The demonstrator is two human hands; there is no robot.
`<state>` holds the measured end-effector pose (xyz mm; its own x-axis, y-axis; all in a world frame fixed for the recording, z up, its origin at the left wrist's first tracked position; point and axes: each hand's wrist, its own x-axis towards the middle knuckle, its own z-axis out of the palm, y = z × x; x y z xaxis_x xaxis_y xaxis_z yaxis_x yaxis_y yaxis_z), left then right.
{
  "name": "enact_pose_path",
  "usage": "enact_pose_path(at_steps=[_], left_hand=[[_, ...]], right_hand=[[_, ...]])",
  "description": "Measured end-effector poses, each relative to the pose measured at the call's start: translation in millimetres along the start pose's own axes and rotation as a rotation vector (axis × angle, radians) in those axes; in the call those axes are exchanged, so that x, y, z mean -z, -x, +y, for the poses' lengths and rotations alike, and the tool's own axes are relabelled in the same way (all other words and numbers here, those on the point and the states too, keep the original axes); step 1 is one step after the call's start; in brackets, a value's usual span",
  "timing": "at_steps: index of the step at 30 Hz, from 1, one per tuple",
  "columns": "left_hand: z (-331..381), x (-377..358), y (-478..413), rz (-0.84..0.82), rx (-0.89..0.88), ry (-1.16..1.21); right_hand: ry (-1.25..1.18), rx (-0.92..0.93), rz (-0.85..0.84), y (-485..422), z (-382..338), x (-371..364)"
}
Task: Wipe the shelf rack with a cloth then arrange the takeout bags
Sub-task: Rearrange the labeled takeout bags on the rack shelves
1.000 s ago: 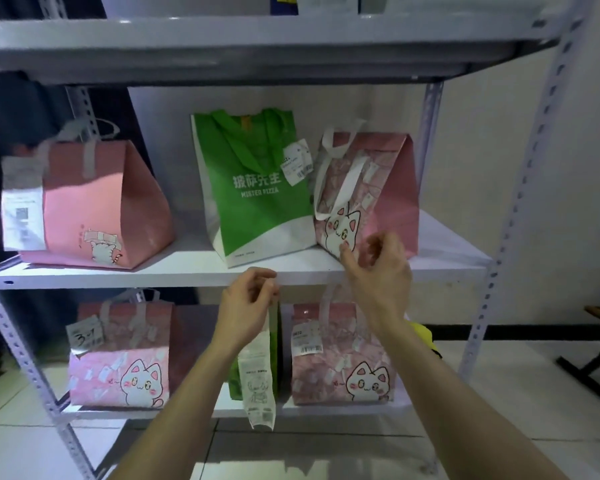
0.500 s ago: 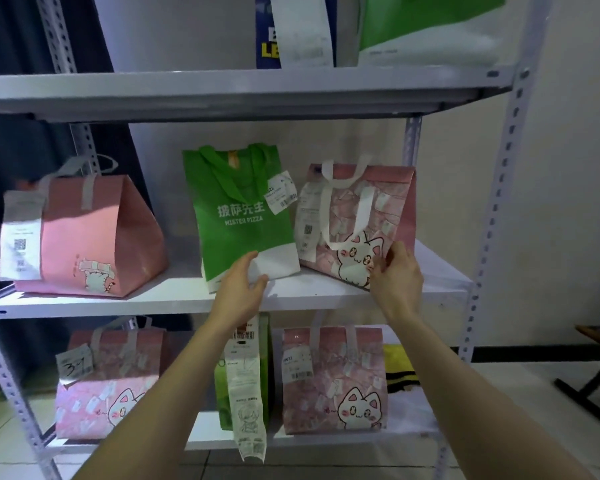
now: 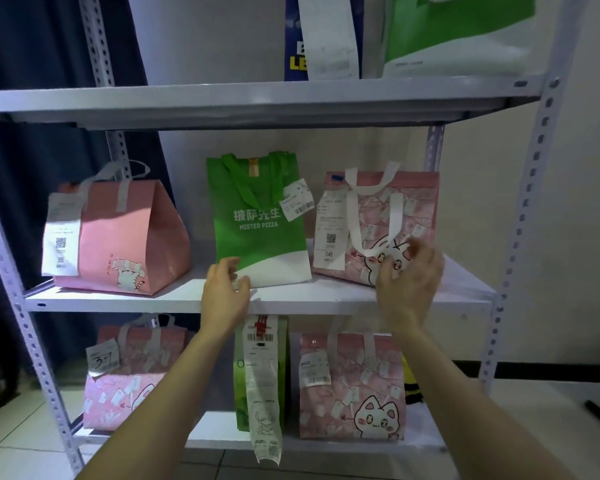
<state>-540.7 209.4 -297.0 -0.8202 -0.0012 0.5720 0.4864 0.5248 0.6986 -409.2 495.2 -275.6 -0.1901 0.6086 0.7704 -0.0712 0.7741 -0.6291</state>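
On the middle shelf (image 3: 326, 299) of the white metal rack stand a plain pink bag (image 3: 129, 237) at the left, a green Mister Pizza bag (image 3: 257, 216) in the centre and a pink cat-print bag (image 3: 409, 209) at the right. My left hand (image 3: 224, 292) hovers at the green bag's lower left corner, fingers loosely bent, holding nothing. My right hand (image 3: 409, 282) is blurred. Its bent fingers touch the front of the cat-print bag near the hanging white handle. No cloth is in view.
The lower shelf holds a pink cat bag (image 3: 129, 375), a green bag with a long hanging receipt (image 3: 260, 375) and another pink cat bag (image 3: 354, 386). The top shelf carries a blue bag (image 3: 293, 46) and a green bag (image 3: 458, 29). A dark curtain hangs at the left.
The right-hand cat-print bag has been turned front-on and stands straighter. My left hand rose from the lower receipt to the green bag's corner. The view tilted upward.
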Motion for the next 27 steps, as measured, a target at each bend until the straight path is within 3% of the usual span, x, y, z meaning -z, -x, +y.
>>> enact_pose_path(at_steps=[2, 5, 12, 14, 19, 27], left_hand=[[-4, 7, -3, 0.105, 0.003, -0.014], [-8, 14, -11, 0.173, 0.02, -0.01], [-21, 21, -40, -0.05, 0.152, 0.024], [-27, 25, -45, -0.029, 0.161, 0.028], [-45, 39, -44, 0.067, 0.169, 0.031], [-47, 54, -28, 0.051, 0.082, 0.036]], right_hand=[[-0.101, 0.128, -0.186, 10, -18, -14], [-0.188, 0.045, -0.554, 23, -45, -42], [-0.176, -0.25, -0.799, 26, -78, -95], [-0.183, -0.284, -0.813, 28, -78, -104], [-0.129, -0.13, -0.733, 44, -81, -109], [-0.031, 0.014, -0.733, 55, -89, -105]])
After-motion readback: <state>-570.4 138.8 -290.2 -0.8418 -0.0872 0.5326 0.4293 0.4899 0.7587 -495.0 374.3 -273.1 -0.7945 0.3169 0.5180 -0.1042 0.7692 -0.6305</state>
